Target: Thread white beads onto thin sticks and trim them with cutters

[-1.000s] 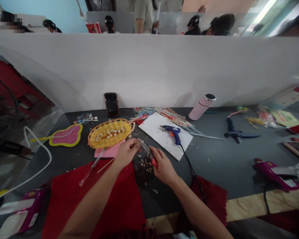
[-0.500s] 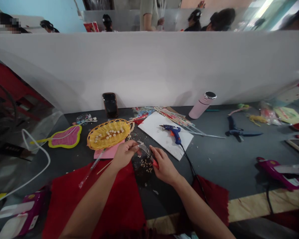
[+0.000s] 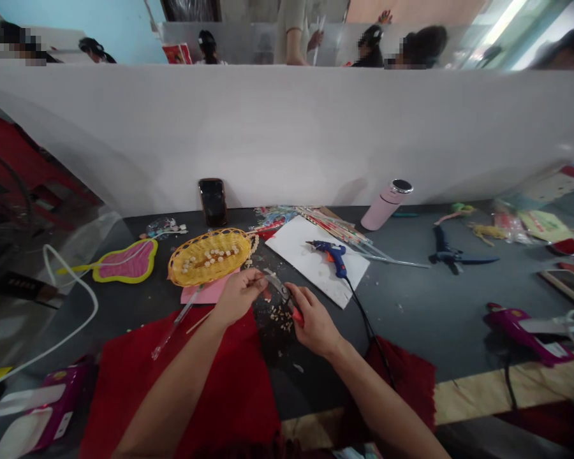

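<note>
My right hand is closed around the red handle of cutting pliers, whose grey jaws point up and left toward my other hand. At the jaw tips, my left hand has thumb and forefinger pinched together. Whatever lies between them is too small to name. Below the pliers, many small tan bits are scattered on the dark tabletop. Just left of my left hand, a yellow woven basket holds several small whitish pieces, and a pink sheet lies partly under it.
A blue glue gun rests on a white board, its cord running toward the front edge. Behind lie thin sticks. A phone and a pink bottle stand by the white partition. Red cloth covers the front left.
The view has shifted slightly. Both hands stay nearly in place, with the pliers at the left fingertips. Behind the partition, a standing person has moved a little to the right.
</note>
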Available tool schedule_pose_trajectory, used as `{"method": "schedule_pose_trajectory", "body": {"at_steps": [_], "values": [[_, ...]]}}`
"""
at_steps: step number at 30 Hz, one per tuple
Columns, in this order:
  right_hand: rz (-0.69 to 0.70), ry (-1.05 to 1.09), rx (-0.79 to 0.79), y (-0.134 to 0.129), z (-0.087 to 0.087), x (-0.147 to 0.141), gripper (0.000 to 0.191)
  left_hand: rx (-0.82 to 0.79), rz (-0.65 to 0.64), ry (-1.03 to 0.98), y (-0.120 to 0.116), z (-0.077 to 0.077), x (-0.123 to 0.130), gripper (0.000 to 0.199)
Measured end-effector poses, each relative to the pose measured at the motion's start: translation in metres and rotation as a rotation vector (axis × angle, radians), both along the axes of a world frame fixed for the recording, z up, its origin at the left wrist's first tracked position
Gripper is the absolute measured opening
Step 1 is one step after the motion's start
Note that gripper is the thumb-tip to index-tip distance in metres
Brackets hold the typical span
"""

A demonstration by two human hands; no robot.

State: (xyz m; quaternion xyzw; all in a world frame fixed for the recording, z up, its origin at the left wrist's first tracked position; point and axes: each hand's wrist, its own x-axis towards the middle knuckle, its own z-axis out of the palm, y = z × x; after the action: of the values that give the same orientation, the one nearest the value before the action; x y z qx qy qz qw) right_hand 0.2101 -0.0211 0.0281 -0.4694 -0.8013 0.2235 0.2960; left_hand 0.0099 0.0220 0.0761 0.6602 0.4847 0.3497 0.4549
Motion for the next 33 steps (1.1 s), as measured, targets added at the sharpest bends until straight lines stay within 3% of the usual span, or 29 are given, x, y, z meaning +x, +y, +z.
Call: {"method": "schedule_pose_trajectory", "body": {"at_steps": [5,10,16,22,26,33], "values": [[-0.041,0.011,-0.004,0.002,-0.004,-0.001,0.081,0.123,0.092,0.053,-0.002,-0.003,0.007,0.014],[-0.046,-0.005,0.024,0.004,-0.011,0.001,0.081,0.211,0.199,0.244,-0.007,-0.003,0.012,0.012],[0.008,-0.034,0.001,0.006,-0.01,0.005,0.078,0.169,0.107,0.202,-0.006,0.004,0.006,0.017],[0.04,-0.03,0.012,0.006,-0.008,0.006,0.078,-0.037,0.002,0.06,-0.002,0.01,0.001,0.017],[0.041,0.0,0.009,0.003,-0.005,0.004,0.077,-0.079,0.009,0.008,-0.002,0.006,0.001,0.019],[-0.01,-0.009,-0.003,0.0,-0.001,0.0,0.078,-0.012,0.066,0.032,-0.004,-0.002,0.004,0.021]]}}
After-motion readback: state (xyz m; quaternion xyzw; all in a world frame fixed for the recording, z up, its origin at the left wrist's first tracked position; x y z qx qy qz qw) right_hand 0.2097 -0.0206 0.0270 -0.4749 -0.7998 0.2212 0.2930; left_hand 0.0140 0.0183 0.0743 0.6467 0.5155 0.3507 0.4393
